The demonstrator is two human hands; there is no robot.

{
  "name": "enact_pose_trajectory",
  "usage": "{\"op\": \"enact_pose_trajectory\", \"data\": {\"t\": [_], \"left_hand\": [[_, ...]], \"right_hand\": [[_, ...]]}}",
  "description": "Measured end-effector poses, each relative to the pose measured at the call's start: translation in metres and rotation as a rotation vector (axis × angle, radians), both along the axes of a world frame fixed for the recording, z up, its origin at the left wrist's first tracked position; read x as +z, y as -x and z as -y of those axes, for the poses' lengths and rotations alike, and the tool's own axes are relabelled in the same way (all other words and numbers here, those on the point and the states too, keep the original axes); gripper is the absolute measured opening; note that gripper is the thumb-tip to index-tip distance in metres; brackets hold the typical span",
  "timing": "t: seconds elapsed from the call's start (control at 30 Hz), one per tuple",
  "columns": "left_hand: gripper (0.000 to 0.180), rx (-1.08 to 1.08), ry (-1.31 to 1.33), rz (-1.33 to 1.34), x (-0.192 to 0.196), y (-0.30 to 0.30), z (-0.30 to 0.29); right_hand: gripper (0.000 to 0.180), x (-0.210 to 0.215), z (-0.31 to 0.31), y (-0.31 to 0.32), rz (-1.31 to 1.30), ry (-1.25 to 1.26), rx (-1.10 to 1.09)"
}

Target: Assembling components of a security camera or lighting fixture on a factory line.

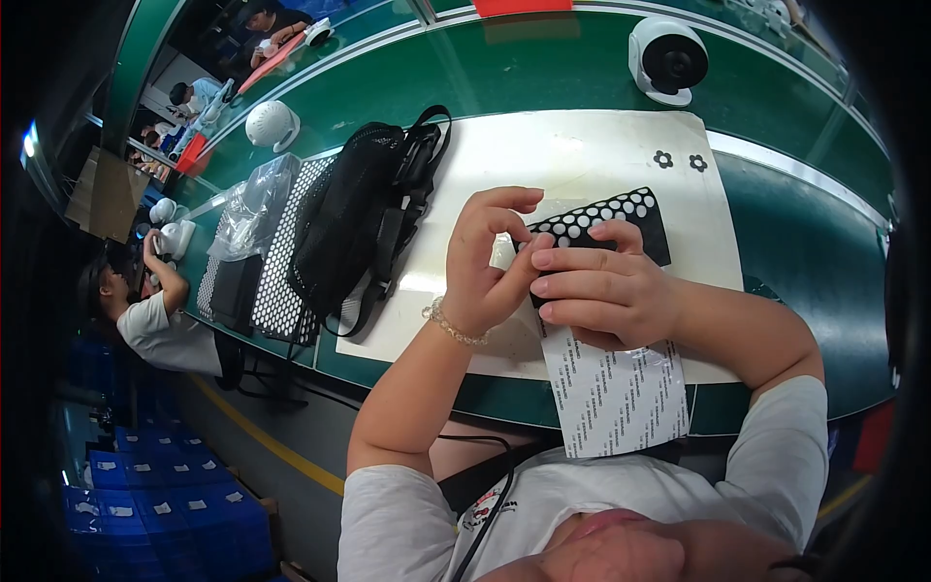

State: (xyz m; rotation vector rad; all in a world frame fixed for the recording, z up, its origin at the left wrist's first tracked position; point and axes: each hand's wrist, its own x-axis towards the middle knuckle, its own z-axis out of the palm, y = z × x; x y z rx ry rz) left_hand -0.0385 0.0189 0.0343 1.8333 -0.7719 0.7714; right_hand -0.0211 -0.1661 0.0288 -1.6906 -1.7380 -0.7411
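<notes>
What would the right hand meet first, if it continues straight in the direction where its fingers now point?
The right hand points toward the picture's left, so it would probably meet the left hand first, near its thumb. They look close or touching; depth here makes this hard to tell.

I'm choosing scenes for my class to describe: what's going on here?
A person's left hand and right hand meet at a black sheet with white circles, over a white mat. Whether they pinch anything small is unclear. White printed paper extends past the mat's near edge. A black mesh bag lies to the left.
</notes>
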Motion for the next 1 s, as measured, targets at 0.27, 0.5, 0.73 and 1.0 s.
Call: {"op": "enact_pose_trajectory", "data": {"t": [0.27,0.5,0.73,1.0], "left_hand": [[0.012,0.004,-0.057,-0.017,0.0019,0.001,0.0022],[0.021,0.008,-0.103,-0.004,0.0037,0.0003,0.0007],[0.02,-0.034,-0.034,-0.026,0.0033,0.0008,-0.0014],[0.023,0.021,-0.107,0.076,0.0015,-0.0006,-0.0016]], "right_hand": [[0.029,0.0003,-0.0005,-0.0001,0.014,0.035,0.003],[0.023,-0.0004,-0.0017,-0.0004,0.035,0.026,0.015],[0.016,-0.0027,-0.0033,0.0003,0.129,-0.068,-0.021],[0.016,-0.0034,-0.003,0.0004,0.142,-0.064,-0.015]]}}
